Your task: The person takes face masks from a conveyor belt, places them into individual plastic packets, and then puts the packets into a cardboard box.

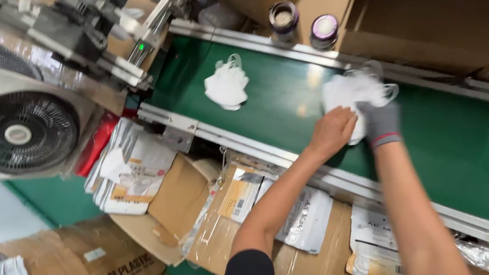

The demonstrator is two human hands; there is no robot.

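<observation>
Both hands, the bare left hand (333, 131) and grey-gloved right hand (380, 122), close their fingers on a stack of white face masks (351, 94) on the green conveyor belt (469, 147); a loose grip could likely spill masks down-belt.

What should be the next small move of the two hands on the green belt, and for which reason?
Probably close both hands around the white mask pile and lift it off the green belt. The left hand and the gloved right hand already rest on its near edge, and a second white pile lies further along the belt.
</observation>
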